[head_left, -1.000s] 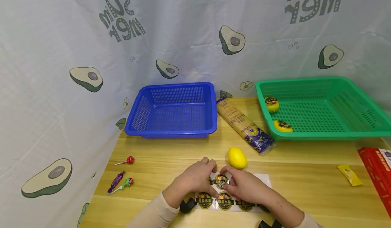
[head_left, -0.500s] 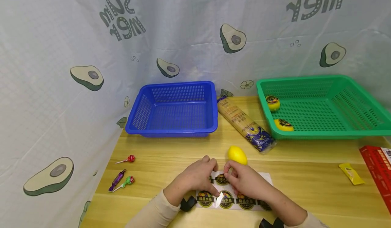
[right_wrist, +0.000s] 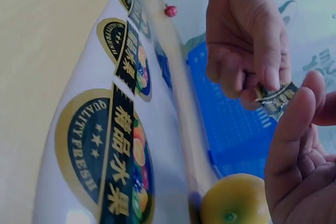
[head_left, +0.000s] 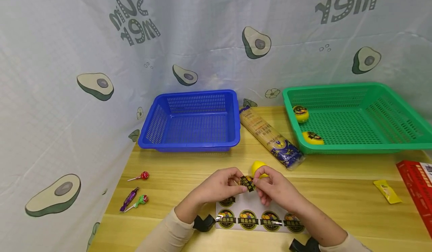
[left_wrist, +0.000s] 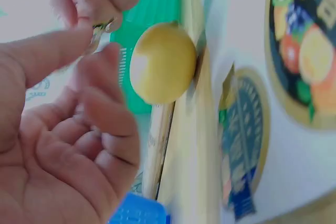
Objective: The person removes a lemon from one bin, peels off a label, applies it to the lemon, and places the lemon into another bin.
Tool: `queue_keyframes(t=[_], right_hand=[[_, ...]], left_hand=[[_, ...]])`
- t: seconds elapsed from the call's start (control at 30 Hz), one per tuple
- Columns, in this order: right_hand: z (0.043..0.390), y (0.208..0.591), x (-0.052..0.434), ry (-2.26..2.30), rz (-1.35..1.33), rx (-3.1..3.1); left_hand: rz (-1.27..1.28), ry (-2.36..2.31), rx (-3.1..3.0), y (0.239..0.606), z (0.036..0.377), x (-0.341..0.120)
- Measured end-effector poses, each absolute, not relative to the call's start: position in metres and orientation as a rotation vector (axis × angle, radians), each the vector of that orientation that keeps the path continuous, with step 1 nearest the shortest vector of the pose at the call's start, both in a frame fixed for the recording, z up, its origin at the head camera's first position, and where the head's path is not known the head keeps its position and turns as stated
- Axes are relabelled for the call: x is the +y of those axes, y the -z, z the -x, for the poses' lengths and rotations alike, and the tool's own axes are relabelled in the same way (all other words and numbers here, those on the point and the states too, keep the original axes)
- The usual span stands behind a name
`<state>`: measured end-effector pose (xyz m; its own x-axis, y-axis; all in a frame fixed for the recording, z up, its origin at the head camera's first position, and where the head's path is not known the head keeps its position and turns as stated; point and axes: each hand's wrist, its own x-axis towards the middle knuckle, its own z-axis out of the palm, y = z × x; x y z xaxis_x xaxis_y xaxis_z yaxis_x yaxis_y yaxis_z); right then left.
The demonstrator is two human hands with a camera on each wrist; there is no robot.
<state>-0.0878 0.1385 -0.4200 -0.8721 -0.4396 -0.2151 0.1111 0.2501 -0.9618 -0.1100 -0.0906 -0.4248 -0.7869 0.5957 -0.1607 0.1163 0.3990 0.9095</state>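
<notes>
A round black-and-gold fruit sticker [head_left: 247, 183] is held up between my two hands, above the sticker sheet [head_left: 241, 206]. My left hand [head_left: 217, 186] pinches its left side between thumb and fingers. At its right edge, my right hand [head_left: 276, 188] pinches it with thumb and forefinger. The right wrist view shows the sticker [right_wrist: 278, 98] slightly bent between the fingertips. Several stickers remain on the white sheet, which lies flat on the table. Just behind the right hand sits a yellow lemon [head_left: 257, 165], partly hidden by the fingers in the head view.
A blue basket [head_left: 189, 147] stands at the back left. The green basket [head_left: 344, 149] at back right holds two stickered lemons [head_left: 300, 114]. Between them lies a spaghetti packet [head_left: 270, 135]. Lollipops [head_left: 144, 175], a purple candy [head_left: 129, 199], a yellow packet [head_left: 387, 192] and a red box [head_left: 416, 192] lie around.
The sticker has come off the sheet and is now raised between both hands. The left hand has lifted from the sheet and moved up to grip the sticker's left side.
</notes>
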Motion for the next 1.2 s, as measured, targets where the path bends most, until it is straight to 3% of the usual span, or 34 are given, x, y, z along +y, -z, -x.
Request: queue_keyframes(t=[0.4,0.63,0.93,1.2], right_hand=[[0.078,0.419,0.133,1.410,0.581,2.689],[0.084,0.416,0.140,1.449,0.458,2.563],[0.087,0.416,0.143,1.502,0.491,2.501],[0.094,0.412,0.148,1.711,0.227,2.279]], left_hand=[[-0.706,-1.234,2.224,0.425,0.104,-0.081],[-0.724,-1.271,2.292,0.421,0.103,-0.084],[-0.760,-1.337,2.301,0.418,0.105,-0.084],[-0.457,-1.681,2.161,0.425,0.113,-0.090]])
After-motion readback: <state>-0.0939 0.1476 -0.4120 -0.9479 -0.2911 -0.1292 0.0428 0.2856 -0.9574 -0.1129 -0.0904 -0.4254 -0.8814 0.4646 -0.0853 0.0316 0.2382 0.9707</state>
